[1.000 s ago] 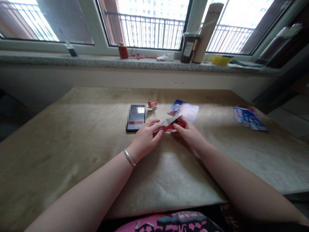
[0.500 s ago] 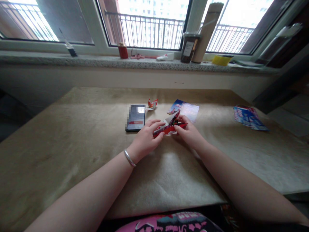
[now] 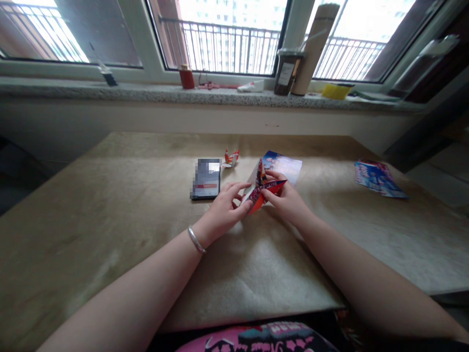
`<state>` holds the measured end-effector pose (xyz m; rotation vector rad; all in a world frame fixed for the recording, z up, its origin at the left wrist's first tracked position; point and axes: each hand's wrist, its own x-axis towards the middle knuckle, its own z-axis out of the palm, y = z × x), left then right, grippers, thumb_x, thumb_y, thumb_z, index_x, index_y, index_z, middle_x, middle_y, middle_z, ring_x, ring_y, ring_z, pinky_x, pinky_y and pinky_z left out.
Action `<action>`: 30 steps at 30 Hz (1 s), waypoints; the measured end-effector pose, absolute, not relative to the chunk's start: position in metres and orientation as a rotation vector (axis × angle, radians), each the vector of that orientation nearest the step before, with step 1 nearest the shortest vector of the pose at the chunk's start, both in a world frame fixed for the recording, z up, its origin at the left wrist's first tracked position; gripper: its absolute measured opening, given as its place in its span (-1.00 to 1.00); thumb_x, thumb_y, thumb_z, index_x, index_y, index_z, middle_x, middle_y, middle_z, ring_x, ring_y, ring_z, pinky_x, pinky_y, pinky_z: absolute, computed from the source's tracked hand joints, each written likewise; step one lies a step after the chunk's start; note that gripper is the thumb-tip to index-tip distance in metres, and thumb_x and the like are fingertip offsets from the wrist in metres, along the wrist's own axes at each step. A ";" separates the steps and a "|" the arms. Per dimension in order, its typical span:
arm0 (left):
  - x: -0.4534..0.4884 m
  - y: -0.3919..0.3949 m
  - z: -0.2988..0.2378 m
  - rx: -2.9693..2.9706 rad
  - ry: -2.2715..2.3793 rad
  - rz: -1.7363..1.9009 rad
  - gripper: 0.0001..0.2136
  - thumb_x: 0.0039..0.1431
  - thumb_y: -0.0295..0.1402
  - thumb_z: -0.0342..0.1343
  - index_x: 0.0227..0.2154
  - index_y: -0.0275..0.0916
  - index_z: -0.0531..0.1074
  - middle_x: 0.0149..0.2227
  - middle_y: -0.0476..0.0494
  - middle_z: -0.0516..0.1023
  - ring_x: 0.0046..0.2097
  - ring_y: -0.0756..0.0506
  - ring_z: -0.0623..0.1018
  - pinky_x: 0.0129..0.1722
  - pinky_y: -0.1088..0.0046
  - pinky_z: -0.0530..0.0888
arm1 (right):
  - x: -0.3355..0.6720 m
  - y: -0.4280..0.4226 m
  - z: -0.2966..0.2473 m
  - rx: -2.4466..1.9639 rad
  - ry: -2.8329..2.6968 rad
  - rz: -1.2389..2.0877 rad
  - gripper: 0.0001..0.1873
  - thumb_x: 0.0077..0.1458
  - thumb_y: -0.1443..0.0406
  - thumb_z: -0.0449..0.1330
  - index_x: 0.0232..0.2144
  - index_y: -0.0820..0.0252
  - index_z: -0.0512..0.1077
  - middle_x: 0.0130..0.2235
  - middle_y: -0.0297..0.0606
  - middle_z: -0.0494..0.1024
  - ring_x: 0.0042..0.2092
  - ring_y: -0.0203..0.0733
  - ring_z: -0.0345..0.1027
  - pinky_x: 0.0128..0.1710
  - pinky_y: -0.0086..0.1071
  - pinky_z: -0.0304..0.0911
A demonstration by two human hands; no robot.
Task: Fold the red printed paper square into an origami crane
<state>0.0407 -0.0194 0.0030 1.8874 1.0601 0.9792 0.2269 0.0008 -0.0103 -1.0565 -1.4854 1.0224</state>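
Note:
Between my two hands is a folded piece of paper (image 3: 259,188), red and patterned on one face and white on the other, with pointed flaps sticking up and to the right. My left hand (image 3: 231,199), a silver bangle at its wrist, pinches the paper's left side between thumb and fingers. On the right side, my right hand (image 3: 280,191) grips it near the middle, thumb in front and fingers behind. A small red and white folded paper figure (image 3: 231,159) stands beyond my left hand. The smartphone (image 3: 206,179) lies left of it, screen up.
A blue printed sheet (image 3: 286,165) lies behind my right hand. More blue printed sheets (image 3: 381,179) lie farther right on the table (image 3: 128,210). Along the stone windowsill (image 3: 154,94) stand a red container (image 3: 186,77), a dark lidded container (image 3: 287,73) and a cardboard tube (image 3: 315,49).
The folded paper has turned and spread in my hands: one point now stands more upright and its red lower flap tips downward. Both hands stay in nearly the same place.

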 end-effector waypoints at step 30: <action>0.040 -0.013 -0.003 1.269 0.589 0.978 -0.30 -0.15 -0.37 0.32 0.09 -0.10 0.15 -0.02 -0.21 0.41 -0.02 -0.16 0.46 -0.07 0.31 0.42 | 0.231 0.005 -0.001 -0.992 -1.008 1.445 -0.56 -0.21 0.22 0.31 -0.19 0.11 0.36 -0.17 -0.24 0.53 -0.16 -0.11 0.44 -0.18 -0.20 0.37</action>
